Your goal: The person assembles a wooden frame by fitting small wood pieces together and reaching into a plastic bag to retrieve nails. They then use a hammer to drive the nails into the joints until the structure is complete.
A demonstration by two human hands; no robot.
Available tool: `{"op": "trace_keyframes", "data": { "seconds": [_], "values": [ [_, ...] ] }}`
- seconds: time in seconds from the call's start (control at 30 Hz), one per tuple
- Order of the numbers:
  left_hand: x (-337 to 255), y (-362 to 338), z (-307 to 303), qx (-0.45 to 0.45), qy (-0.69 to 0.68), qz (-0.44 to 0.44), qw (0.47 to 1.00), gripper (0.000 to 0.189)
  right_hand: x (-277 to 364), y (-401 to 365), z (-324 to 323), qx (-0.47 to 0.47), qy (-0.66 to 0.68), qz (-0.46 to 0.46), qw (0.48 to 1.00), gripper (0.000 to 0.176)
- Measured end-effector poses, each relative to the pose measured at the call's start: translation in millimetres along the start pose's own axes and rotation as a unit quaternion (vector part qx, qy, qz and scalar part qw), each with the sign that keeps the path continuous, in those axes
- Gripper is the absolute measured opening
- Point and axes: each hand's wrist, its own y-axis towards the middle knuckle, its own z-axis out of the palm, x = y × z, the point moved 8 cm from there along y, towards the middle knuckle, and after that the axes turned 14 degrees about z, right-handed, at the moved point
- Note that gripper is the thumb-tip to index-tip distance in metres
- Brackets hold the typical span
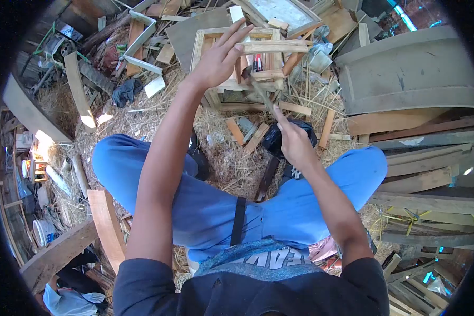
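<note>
My left hand (pixel 218 62) reaches to the wooden frame (pixel 200 48), its fingers stretched out and apart. One fingertip is right at the left end of a pale wooden strip (pixel 276 46), which lies across the frame. My right hand (pixel 296 141) is closed round the handle of a hammer (pixel 263 96), forefinger stretched along it. The hammer's dark head is over the near part of the frame, below the strip. A small red and black object (pixel 257 62) shows inside the frame.
Wood offcuts (pixel 255 138) and a black plastic bag (pixel 273 141) lie on the straw-covered ground between my knees. Curved boards (pixel 411 68) are stacked at the right. A leaning plank (pixel 106 224) and thick beam (pixel 58 258) stand at the left, near another person (pixel 71 300).
</note>
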Motion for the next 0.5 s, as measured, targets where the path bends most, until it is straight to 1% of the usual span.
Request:
{"op": "trace_keyframes", "data": {
  "seconds": [0.03, 0.13, 0.17, 0.2, 0.27, 0.3, 0.33, 0.4, 0.47, 0.5],
  "values": [
    [-1, -1, 0, 0.005, -0.006, 0.0, 1.0, 0.052, 3, -3, -5, -0.047, 0.03, -0.025, 0.998, 0.073],
    [0, -3, 2, 0.001, -0.018, -0.009, 1.0, 0.052, -2, -3, 2, -0.026, 0.015, -0.014, 0.999, 0.073],
    [-1, -2, 2, 0.007, -0.008, -0.01, 1.0, 0.052, -9, -2, 9, 0.015, -0.017, 0.021, 1.0, 0.072],
    [0, 2, 2, 0.007, -0.008, -0.003, 1.0, 0.052, -7, -1, 6, 0.008, -0.018, 0.02, 1.0, 0.072],
    [2, -1, -1, -0.008, 0.044, 0.015, 0.999, 0.051, 8, -5, -7, -0.065, 0.029, -0.048, 0.996, 0.071],
    [3, -4, -1, -0.006, 0.043, 0.01, 0.999, 0.051, 11, -7, -12, -0.086, 0.048, -0.045, 0.994, 0.072],
    [3, -5, 0, -0.004, 0.031, 0.005, 0.999, 0.051, 9, -9, -8, -0.082, 0.05, -0.04, 0.995, 0.072],
    [-1, 0, 1, -0.008, 0.019, 0.009, 1.0, 0.051, -7, 2, 6, 0.007, -0.002, 0.025, 1.0, 0.072],
    [-2, 5, -1, 0.003, 0.01, 0.004, 1.0, 0.052, -8, 7, 1, 0.005, -0.008, 0.024, 1.0, 0.073],
    [1, -2, 0, 0.01, 0.004, -0.009, 1.0, 0.053, 3, 2, -7, -0.041, 0.024, -0.009, 0.999, 0.071]
  ]
}}
